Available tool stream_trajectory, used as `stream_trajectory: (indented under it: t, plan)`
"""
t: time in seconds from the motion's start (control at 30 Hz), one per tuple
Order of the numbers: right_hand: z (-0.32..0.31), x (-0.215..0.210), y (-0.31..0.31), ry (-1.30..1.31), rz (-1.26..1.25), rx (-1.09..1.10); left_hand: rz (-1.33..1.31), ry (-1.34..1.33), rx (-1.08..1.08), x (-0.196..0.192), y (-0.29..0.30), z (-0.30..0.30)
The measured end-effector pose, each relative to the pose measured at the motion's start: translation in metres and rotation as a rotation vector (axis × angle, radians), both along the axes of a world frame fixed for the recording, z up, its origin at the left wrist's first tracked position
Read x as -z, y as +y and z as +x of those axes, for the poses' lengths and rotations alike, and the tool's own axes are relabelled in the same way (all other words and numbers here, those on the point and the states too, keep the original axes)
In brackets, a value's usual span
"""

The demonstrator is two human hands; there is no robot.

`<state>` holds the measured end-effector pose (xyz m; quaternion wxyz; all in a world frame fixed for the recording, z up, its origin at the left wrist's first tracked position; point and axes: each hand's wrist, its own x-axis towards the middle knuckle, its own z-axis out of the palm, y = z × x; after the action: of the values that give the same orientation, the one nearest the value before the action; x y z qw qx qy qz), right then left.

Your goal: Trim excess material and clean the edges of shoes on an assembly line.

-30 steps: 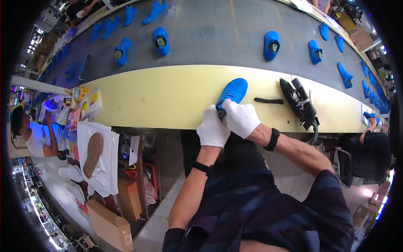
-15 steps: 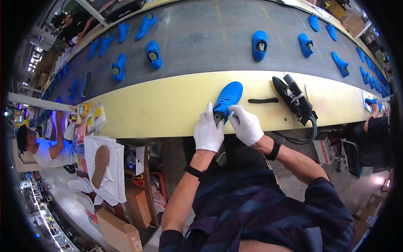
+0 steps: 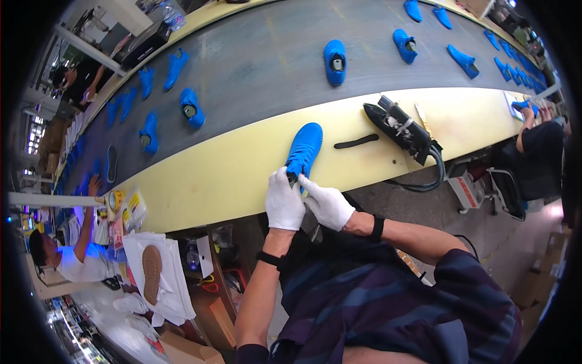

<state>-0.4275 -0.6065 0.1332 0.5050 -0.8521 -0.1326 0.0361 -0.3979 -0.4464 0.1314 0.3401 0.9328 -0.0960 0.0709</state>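
— What have you got in your hands, seen from the head camera?

— Your left hand (image 3: 284,203) in its white cotton glove is closed around the heel end of a bright blue fabric sneaker upper (image 3: 303,150). Your right hand (image 3: 327,206), gloved the same, pinches that heel from the other side, fingers bent in toward it. Both hands grasp the shoe; neither is loose.

— And where does the shoe lie?

— On the pale yellow work ledge (image 3: 230,176) straight in front of you, toe pointing away toward the grey conveyor belt (image 3: 260,67), heel at the near edge.

— What sits around it?

— Just to the right lies a thin black curved strip (image 3: 356,141), apart from the shoe. Beyond that rests a black handheld tool with a thick cable (image 3: 401,128). On the belt, another blue shoe upper (image 3: 334,61) stands well apart, with more blue ones along the belt. At the lower left, a brown shoe sole (image 3: 151,273) lies on white sheets.
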Motion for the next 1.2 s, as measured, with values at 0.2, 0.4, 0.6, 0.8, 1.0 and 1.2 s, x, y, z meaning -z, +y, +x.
stream_trajectory:
  t: [0.2,0.4,0.6,0.8,1.0,1.2]
  plan:
    - [0.002,0.0,0.0,0.003,0.0,-0.017,0.084,0.026,-0.008,-0.012,0.012,0.001]
    - [0.008,-0.01,-0.013,0.15,0.105,-0.005,0.302,0.111,-0.155,-0.013,-0.01,0.018]
    - [0.016,-0.024,-0.029,0.109,0.049,0.113,0.347,-0.208,-0.149,0.012,-0.015,0.017]
    - [0.07,-0.072,-0.001,-0.226,-0.247,-0.077,0.14,-0.151,-0.099,0.002,0.001,0.01]
    - [0.116,-0.094,0.023,-0.055,-0.842,-0.525,0.045,0.085,-0.096,-0.008,0.007,-0.002]
    - [0.133,-0.121,0.043,-0.004,-1.141,-0.745,0.04,-0.006,-0.08,-0.005,0.001,-0.006]
